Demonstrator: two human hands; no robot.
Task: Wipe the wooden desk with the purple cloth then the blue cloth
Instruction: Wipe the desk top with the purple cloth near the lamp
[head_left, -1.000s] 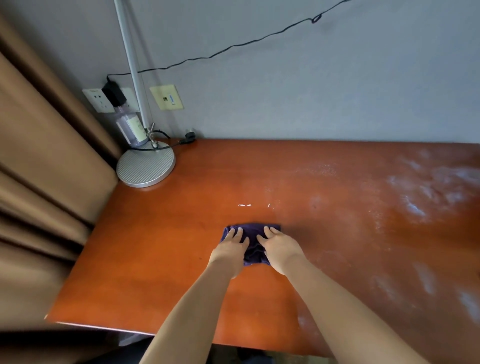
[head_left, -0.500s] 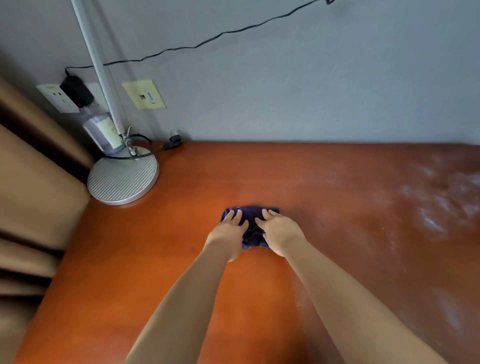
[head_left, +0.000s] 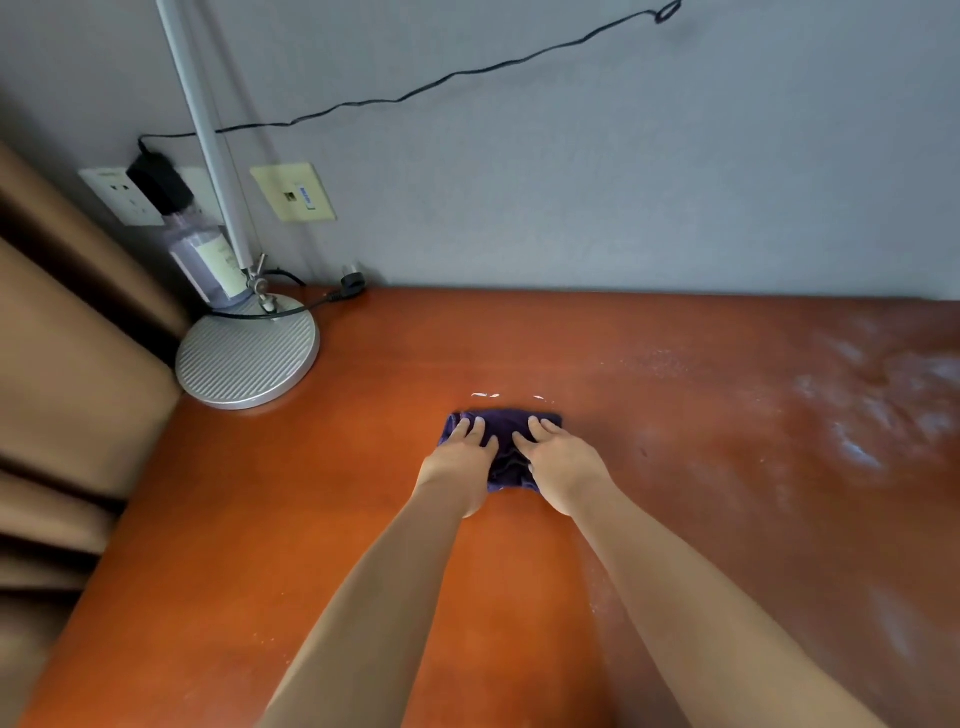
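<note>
Both your hands are flat on the purple cloth (head_left: 501, 447) rn: left hand (head_left: 457, 462) and right hand (head_left: 563, 462) side by side, fingers (head_left: 478, 428) straight and pressing down, not clenched or pinching anything. Cloth is bunched into a small pad near the middle of the wooden desk (head_left: 311, 519), a bit toward the left half, w/ two tiny white specks (head_left: 485, 395) just past its far edge. So imo you're in step one, the purple wipe, and nowhere near done, bc the right side of the desk has a big whitish dusty/smeary patch (head_left: 872, 410) that looks untouched. Next move prob calls for keeping even pressure w/ both palms and working the pad over toward that haze, overlapping passes so you don't leave streaks. Blue cloth isn't in view anywhere, so you'll have to go get it after. Watch the back left corner: lamp base (head_left: 247, 356) w/ its cord, and a bottle (head_left: 208, 265) right behind it against the wall, easy to bump. Labels: bottle has a pale label, and the beige wall plate (head_left: 293, 192) has a small blue tag, but both are too small/blurry to read. No brand readable anywhere tbh.
</note>
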